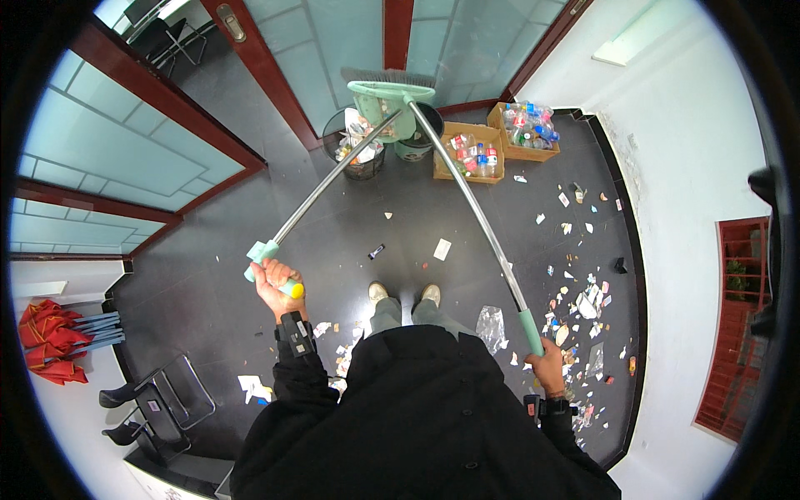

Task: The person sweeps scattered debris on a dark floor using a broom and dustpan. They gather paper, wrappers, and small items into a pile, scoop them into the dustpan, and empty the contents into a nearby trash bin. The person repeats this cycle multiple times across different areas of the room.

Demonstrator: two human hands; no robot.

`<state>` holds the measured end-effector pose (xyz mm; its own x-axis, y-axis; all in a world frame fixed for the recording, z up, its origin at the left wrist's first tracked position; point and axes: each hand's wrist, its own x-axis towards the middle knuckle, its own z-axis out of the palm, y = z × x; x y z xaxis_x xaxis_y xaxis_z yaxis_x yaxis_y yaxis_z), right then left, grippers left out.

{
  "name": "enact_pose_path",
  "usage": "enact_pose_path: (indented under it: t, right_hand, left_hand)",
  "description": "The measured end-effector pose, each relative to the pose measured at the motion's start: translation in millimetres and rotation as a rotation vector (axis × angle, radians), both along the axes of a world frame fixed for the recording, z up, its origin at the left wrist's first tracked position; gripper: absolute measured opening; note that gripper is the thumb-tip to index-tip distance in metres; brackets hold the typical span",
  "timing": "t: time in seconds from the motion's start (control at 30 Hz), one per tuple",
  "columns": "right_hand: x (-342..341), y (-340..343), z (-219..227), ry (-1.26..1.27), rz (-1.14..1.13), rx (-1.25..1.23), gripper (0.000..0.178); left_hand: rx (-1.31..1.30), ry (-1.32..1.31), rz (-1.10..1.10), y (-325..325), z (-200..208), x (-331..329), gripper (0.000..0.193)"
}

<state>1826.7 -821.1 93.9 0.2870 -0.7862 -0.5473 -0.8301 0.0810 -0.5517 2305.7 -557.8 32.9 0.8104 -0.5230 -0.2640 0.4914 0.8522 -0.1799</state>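
Note:
My left hand (281, 285) is wrapped round the pale green grip of a long-handled dustpan (400, 127), whose metal pole slants away to the far middle. The green pan hangs over or beside a wire waste basket (364, 167) and a dark round bin (414, 148); I cannot tell whether it touches them. Closed round the green end of a broom (477, 218) is my right hand (547, 367). The broom's head is raised next to the dustpan, with its grey bristles pointing away from me. Crumpled paper and other waste fill the wire basket.
Two cardboard boxes (440, 172) of plastic bottles stand by the far wall. Scraps of litter (588, 302) lie thickly on the dark floor at right, some near my feet. A folding chair (162, 408) and red flags (54, 337) are at left. Glass doors (333, 50) line the back.

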Motion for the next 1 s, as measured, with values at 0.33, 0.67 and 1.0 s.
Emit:
enact_pose_path:
  t: [0.33,0.67,1.0]
  right_hand:
    - [5,-4,3,-0.051,-0.016,0.021,0.033]
    - [1,-4,-4,-0.117,-0.101,0.083,0.029]
    - [0,-1,-11,-0.188,-0.120,0.124,0.017]
  left_hand:
    - [-0.051,0.025,0.009,-6,7,-10,0.039]
    - [-0.119,-0.057,0.043,-2,3,-24,0.043]
    - [-0.063,-0.114,0.001,-8,13,-33,0.041]
